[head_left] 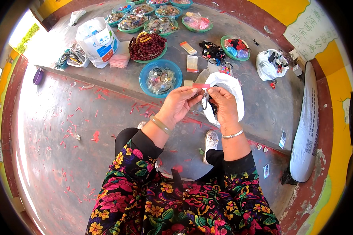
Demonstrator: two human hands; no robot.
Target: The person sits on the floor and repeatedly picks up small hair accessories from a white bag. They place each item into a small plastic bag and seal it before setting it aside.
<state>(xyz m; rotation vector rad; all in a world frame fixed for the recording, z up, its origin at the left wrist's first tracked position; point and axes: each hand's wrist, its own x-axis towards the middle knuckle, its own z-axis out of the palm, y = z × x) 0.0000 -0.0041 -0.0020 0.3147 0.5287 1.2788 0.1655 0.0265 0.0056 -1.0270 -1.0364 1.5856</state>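
Your left hand (180, 102) and right hand (225, 103) each pinch the red strip (201, 85), grip closed at the fingertips. Best hold it lightly taut (a dark loop (205, 101) hangs just below), by the white bag's (237, 94) left edge, clear of the blue basin (144, 80).

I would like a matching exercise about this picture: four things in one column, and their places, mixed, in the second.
Things:
1. pink strip
2. dark red beads
3. purple container
4. silver-coloured bracelet

Places:
A. around the right wrist
B. heaped on a green tray
C. between the fingertips of the left hand and right hand
D. toward the far left of the picture, away from the hands

Right pairs: 1-C, 2-B, 3-D, 4-A
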